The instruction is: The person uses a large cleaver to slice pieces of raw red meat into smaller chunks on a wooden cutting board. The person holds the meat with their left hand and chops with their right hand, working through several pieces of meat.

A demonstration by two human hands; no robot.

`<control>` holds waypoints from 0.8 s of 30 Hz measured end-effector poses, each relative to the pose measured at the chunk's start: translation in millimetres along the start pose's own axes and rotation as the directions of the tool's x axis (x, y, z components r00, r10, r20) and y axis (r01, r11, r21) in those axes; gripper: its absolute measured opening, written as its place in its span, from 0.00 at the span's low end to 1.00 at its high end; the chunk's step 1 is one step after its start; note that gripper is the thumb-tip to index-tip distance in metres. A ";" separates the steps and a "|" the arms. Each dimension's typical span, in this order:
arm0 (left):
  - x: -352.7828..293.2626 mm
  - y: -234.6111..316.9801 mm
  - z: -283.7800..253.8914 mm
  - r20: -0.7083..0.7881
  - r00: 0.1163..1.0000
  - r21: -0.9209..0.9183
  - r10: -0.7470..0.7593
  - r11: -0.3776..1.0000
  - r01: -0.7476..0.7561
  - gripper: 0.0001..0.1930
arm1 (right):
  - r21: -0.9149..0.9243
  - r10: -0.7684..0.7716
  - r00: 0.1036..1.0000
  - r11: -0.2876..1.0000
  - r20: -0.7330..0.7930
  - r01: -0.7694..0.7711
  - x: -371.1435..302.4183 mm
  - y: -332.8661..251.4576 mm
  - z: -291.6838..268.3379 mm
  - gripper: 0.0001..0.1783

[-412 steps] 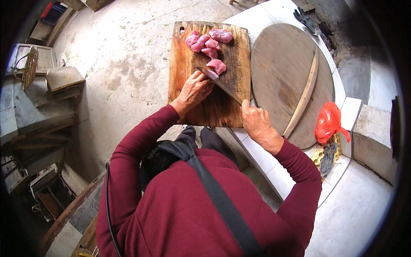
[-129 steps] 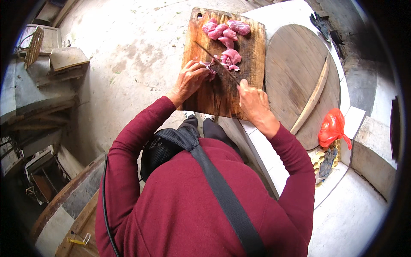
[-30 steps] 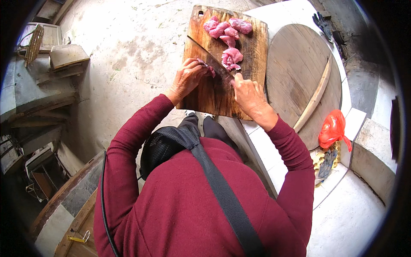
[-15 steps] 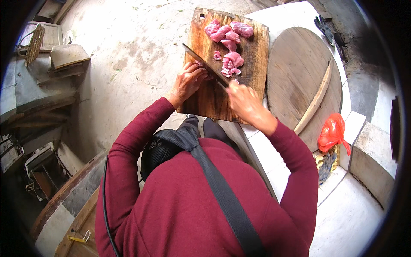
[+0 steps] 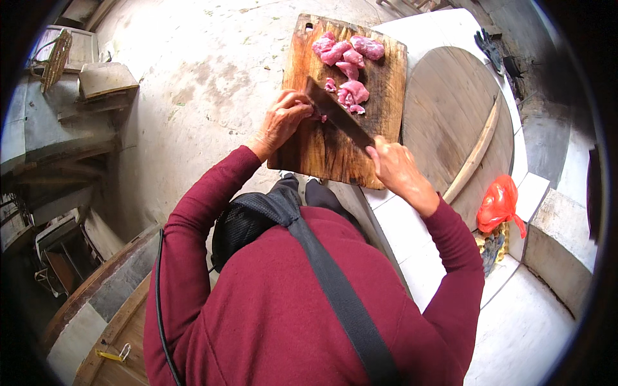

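A worn wooden cutting board (image 5: 386, 96) carries several pieces of raw pink meat (image 5: 347, 56) in its far half. My right hand (image 5: 400, 168) is closed round the handle of a broad dark-bladed kitchen knife (image 5: 341, 117), which slants across the board with its tip toward the far left. At the board's left edge, the curled fingers of my left hand (image 5: 283, 121) press on a piece of meat that they mostly hide. A small pink scrap (image 5: 324, 118) lies beside those fingers, near the blade.
Right of the board lies a large round wooden lid (image 5: 444, 96) with a curved wooden handle. A red plastic bag (image 5: 497, 202) sits on the white tiled counter (image 5: 418, 257), and a dark glove (image 5: 490, 50) lies at its far right. Wooden furniture (image 5: 106, 83) stands at left.
The knife has moved right, away from my left fingers, and its blade now shows more of its flat face. My right hand has shifted right and nearer to me.
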State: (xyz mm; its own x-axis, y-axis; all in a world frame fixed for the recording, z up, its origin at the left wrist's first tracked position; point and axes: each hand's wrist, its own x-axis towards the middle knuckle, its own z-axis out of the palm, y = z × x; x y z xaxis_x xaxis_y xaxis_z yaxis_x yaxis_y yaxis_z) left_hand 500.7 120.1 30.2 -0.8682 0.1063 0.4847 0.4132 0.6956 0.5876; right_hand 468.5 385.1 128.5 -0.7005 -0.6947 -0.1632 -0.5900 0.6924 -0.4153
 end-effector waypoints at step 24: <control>-10.0 -12.5 8.2 0.101 0.992 0.092 0.076 0.992 -0.085 0.09 | -0.107 -0.279 0.923 0.960 -0.264 0.260 71.0 -37.5 37.1 0.05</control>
State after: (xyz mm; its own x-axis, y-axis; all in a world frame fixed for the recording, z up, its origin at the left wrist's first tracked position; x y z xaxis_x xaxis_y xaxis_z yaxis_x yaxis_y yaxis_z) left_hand 501.9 116.2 12.7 -0.8576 0.2302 0.4599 0.4590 0.7461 0.4824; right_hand 455.9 302.6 99.3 -0.5881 -0.7834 0.2013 -0.7910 0.5050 -0.3454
